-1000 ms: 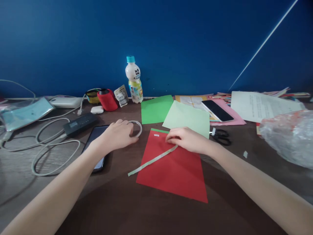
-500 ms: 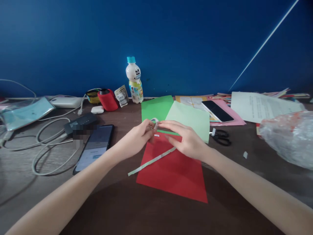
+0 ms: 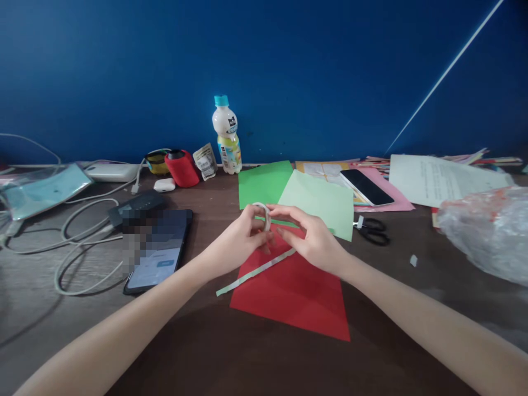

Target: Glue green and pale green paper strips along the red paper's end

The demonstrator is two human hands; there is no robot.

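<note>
A small white ring, like a roll of tape (image 3: 267, 218), is held in the fingers of my left hand (image 3: 239, 239). My right hand (image 3: 315, 239) is bent beside it, its fingertips close to the ring; whether they pinch anything is too small to tell. Both hands are over the top of a red sheet (image 3: 297, 297). Across that sheet slants a thin pale green strip (image 3: 251, 275), its upper end near my right hand. Behind the hands lie a green sheet (image 3: 262, 184) and a pale green sheet (image 3: 319, 203).
Black scissors (image 3: 374, 231) and a white scrap (image 3: 413, 260) lie to the right, near crumpled clear plastic (image 3: 490, 236). A phone (image 3: 163, 253) and cables (image 3: 61, 264) are at left. Behind stand a bottle (image 3: 228, 140) and a red case (image 3: 181, 169); another phone (image 3: 367, 187) lies at back right.
The ring has turned and shows more fully between my hands. My left hand has shifted slightly right and down. The small white piece near the red sheet's top edge is no longer visible.
</note>
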